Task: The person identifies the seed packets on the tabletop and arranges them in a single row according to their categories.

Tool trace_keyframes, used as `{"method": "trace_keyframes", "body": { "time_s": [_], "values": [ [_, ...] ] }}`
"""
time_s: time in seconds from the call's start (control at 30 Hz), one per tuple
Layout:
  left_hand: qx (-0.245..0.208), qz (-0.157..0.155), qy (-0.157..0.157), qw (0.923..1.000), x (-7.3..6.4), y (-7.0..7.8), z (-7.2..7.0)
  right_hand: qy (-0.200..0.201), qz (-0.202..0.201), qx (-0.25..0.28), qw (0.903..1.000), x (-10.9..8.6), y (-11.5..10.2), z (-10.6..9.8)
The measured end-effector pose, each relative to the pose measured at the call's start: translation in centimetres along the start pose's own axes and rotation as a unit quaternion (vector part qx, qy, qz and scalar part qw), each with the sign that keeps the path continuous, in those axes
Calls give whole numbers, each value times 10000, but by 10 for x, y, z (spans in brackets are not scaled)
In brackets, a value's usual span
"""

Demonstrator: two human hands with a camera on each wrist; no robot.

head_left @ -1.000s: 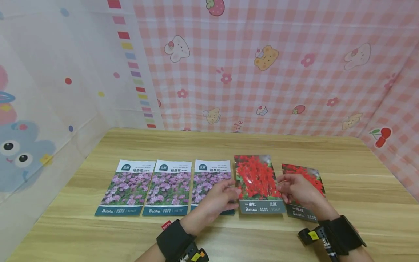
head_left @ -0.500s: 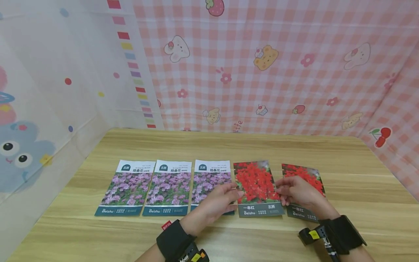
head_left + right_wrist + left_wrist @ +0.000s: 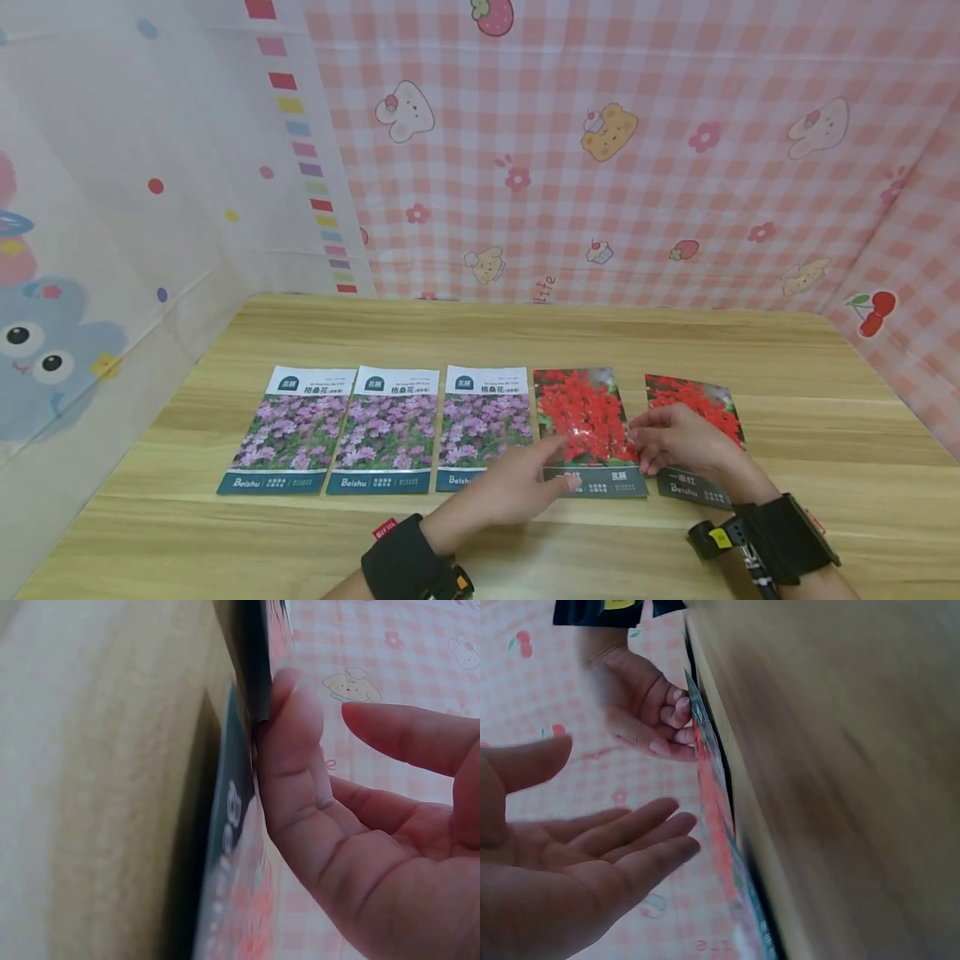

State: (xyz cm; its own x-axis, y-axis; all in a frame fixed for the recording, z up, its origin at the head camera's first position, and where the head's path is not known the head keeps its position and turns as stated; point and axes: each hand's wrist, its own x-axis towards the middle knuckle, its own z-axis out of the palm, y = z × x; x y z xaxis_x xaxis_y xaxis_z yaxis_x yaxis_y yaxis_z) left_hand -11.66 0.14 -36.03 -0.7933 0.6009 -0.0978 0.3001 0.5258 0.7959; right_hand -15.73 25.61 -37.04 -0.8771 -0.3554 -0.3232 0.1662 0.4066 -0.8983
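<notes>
A flower seed packet with red blooms lies on the table, fourth from the left in a row. My left hand is over its lower left corner, fingers extended and thumb apart in the left wrist view. At the packet's right edge, the fingertips of my right hand touch it, thumb held away in the right wrist view. That hand partly covers a second red flower packet, which lies slightly turned at the row's right end. A purple flower packet lies just left, its lower right part hidden by my left hand.
Two more purple flower packets, one in the middle left and one at the far left, continue the row. Wooden table surface shows behind them, up to a pink checked cloth that hangs along the back.
The fourth packet, raised a little before, has come down flat in line with the row. My left hand has moved off its left edge towards the right and nearer me. The right hand has barely moved.
</notes>
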Motion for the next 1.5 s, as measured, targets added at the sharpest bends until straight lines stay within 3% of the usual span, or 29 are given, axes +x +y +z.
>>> {"method": "trace_keyframes", "body": {
  "time_s": [0.07, 0.13, 0.27, 0.37, 0.43, 0.73, 1.17, 1.5],
  "values": [
    [619, 156, -239, 9977, -2, 2, 2, -24, -49, -26, 10000, -1, -1, 0],
    [1255, 324, -510, 9903, -4, 4, 5, -46, -99, -50, 9999, -1, -2, 0],
    [2389, 586, -995, 9642, -9, 6, 10, -65, -140, -74, 9999, -2, -3, 1],
    [2836, 614, -1209, 9493, -13, 6, 12, -55, -146, -111, 9998, -3, -3, 0],
    [2941, 598, -1291, 9451, -14, 6, 13, -33, -132, -136, 9998, -3, -3, 0],
    [3105, 534, -1453, 9379, -14, 6, 12, -17, -163, -432, 9989, -3, -4, 3],
    [3002, 442, -1555, 9401, -15, 7, 10, 53, -153, -843, 9963, -2, -3, 4],
    [3003, 483, -1523, 9404, -16, 10, 9, 193, -114, -801, 9965, -5, -7, 3]
  ]
}}
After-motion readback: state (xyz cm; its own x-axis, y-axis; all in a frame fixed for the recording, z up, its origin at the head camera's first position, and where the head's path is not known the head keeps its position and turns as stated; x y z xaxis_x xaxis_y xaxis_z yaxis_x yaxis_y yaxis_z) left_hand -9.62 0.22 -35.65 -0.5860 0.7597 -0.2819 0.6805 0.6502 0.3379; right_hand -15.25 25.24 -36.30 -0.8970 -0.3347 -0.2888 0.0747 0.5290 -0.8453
